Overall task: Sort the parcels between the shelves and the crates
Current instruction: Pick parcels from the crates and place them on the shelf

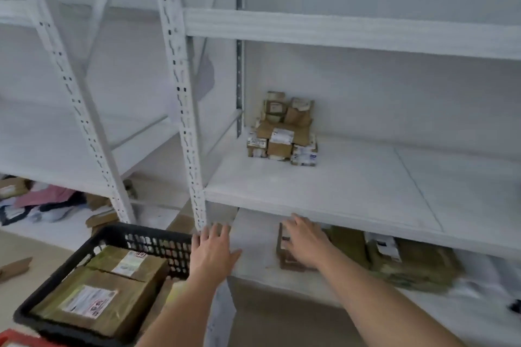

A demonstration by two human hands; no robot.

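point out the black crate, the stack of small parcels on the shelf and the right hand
black crate (158, 239), head view, on its perforated far wall
stack of small parcels (283, 132), head view, on a middle box
right hand (303, 242), head view, on its back

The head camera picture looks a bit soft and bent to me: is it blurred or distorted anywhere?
Head view: wide-angle lens bows the shelf posts outward; light is flat and even, no glare; parcel stack labels are too soft to read; both hands, left and right, look slightly smeared, as do the parcels below.
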